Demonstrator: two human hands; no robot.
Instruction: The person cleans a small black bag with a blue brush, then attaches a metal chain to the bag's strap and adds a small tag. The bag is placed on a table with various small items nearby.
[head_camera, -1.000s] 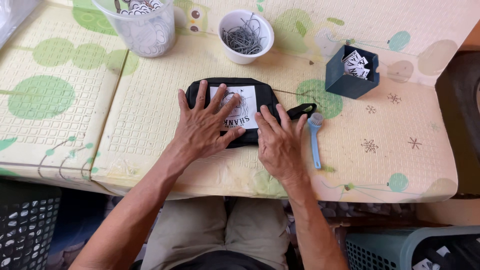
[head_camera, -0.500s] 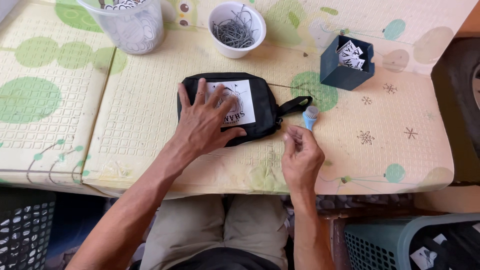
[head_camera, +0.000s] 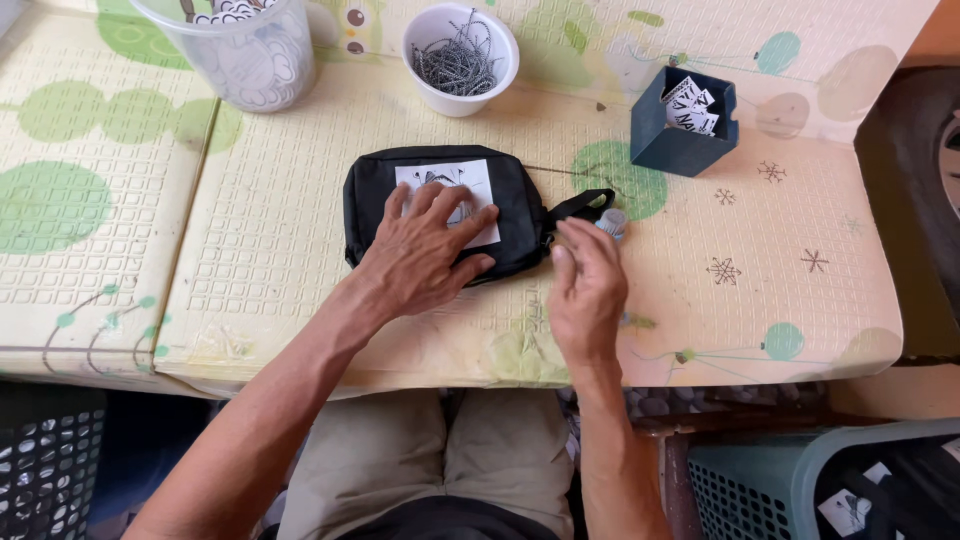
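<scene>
Patterned mat (head_camera: 300, 300) — pouch (head_camera: 520, 215) atop, baskets (head_camera: 760, 480) below

low table (head_camera: 760, 330) covered by a padded cream mat (head_camera: 250, 250), embossed with small squares, printed with green circles, teal dots and brown snowflake marks. a seam in the mat runs from top to front edge on the left side. light is even and bright, with soft shadows. dark mesh basket (head_camera: 45, 470) at lower left, below the table edge. teal plastic basket (head_camera: 800, 480) at lower right, with small white cards inside. dark tyre (head_camera: 915, 190) at the right edge. orange-brown surface in the top right corner.
</scene>
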